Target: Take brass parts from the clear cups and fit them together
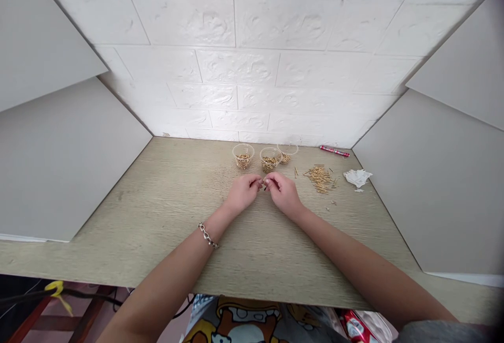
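Observation:
My left hand [244,191] and my right hand [284,194] meet fingertip to fingertip over the middle of the table, both pinched closed. A tiny gold-coloured metal piece [265,180] shows between the fingertips, on the right hand's side. Whatever the left fingers pinch is too small to name. Just beyond the hands stand clear plastic cups: a left cup [243,157] with small gold and copper-toned bits, a middle cup [270,160] with gold-coloured pieces, and a back cup [287,152] with some more. To the right lies a loose pile of thin gold-coloured pins [320,178].
A crumpled white tissue [357,177] and a red wrapped tube [334,151] lie at the right. Fine brown specks dot the wooden table [173,206] left of the cups. Grey panels [79,159] flank both sides; a white brick-patterned wall [244,70] closes the back.

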The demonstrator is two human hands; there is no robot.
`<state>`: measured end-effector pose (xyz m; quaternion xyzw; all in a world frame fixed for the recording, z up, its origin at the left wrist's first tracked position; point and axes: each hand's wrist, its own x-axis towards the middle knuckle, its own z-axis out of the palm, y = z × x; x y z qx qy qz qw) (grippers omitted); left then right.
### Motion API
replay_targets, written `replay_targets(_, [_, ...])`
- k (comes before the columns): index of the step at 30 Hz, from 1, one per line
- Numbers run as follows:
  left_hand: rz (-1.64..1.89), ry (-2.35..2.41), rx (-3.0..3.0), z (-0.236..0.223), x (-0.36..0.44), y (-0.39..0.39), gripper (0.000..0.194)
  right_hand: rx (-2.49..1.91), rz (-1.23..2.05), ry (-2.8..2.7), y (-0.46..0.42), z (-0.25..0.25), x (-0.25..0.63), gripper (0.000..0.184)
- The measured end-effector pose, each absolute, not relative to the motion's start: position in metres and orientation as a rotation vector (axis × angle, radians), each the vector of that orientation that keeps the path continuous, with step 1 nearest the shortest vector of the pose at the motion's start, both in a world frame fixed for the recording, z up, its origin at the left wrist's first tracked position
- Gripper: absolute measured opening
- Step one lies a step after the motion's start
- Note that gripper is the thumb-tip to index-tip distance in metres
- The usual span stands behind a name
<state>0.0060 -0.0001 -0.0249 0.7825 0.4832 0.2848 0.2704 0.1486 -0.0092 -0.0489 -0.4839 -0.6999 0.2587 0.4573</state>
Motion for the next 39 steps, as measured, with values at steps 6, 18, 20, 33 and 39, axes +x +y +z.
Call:
replay_targets(6, [0.764,1.209,2.175,-0.025,0.001,0.003,0.023,-1.176,0.627,-1.744,-0.010,-0.048,0.149,0.013])
replay_targets(18, [0.750,1.292,2.279,-0.026,0.005,0.001,0.024,-1.205,0.736,-1.673,-0.008,-0.051,0.149,0.013])
replay_targets(20, [0.739,1.305,2.460,-0.025,0.004,0.000,0.022,-1.200,0.876,-1.556,-0.007,-0.054,0.146,0.014])
replay_targets(33, [0.736,1.330,2.575,-0.019,0.000,0.004,0.024,-1.089,1.111,-1.375,-0.002,-0.056,0.143,0.021])
replay_targets(39, [0.811,1.304,2.457,-0.019,-0.003,0.004,0.023,-1.088,1.076,-1.389,-0.003,-0.056,0.142,0.020])
